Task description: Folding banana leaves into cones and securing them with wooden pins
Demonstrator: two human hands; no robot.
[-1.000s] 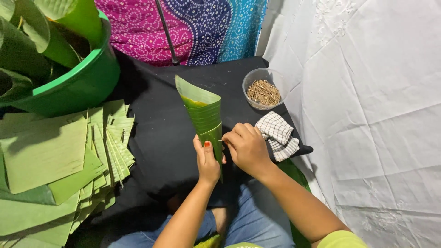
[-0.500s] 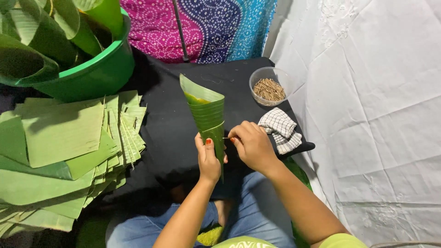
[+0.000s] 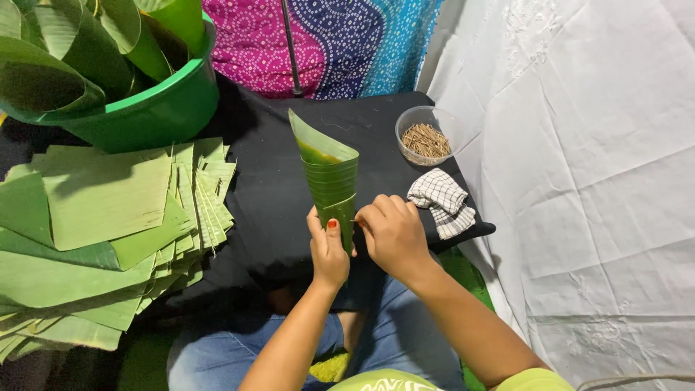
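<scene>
The left hand (image 3: 329,250) grasps the lower part of a banana leaf cone (image 3: 329,177), with the fingers closed around it and the wide mouth up. The right hand (image 3: 394,235) touches the cone's seam, and its fingers pinch a thin stick that I can hardly see. I judge the step in hand is pinning the rolled leaf shut; the next move calls for a steady push through the layers without tearing them. The cone is glossy green, ribbed, tightly wound. It stands above the black desk (image 3: 268,188), left of the clear bowl of sticks (image 3: 427,137) and the checkered cloth (image 3: 441,203), right of the cut leaf stack (image 3: 108,217).
</scene>
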